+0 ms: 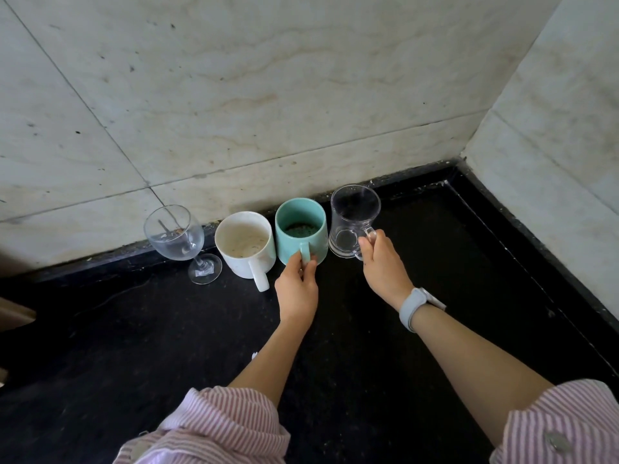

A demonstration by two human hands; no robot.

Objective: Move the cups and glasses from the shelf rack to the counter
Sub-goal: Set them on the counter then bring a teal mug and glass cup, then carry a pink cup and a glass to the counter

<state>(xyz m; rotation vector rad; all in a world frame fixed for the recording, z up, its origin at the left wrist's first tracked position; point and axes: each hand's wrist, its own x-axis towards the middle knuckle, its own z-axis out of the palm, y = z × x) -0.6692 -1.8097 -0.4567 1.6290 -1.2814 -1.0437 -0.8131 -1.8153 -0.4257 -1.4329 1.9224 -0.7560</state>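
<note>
A row of drinkware stands on the black counter (418,296) against the marble wall. From left: a clear wine glass (174,234), a white mug (244,244) with its handle toward me, a teal mug (301,226), and a clear glass mug (353,217). My left hand (296,289) pinches the teal mug's handle. My right hand (385,266), with a pale wristband, grips the handle of the glass mug. Both mugs rest upright on the counter.
Marble walls (268,95) meet in a corner at the back right. The counter has a raised black lip along the right side (536,249). A brownish object (13,313) pokes in at the left edge. The shelf rack is out of view.
</note>
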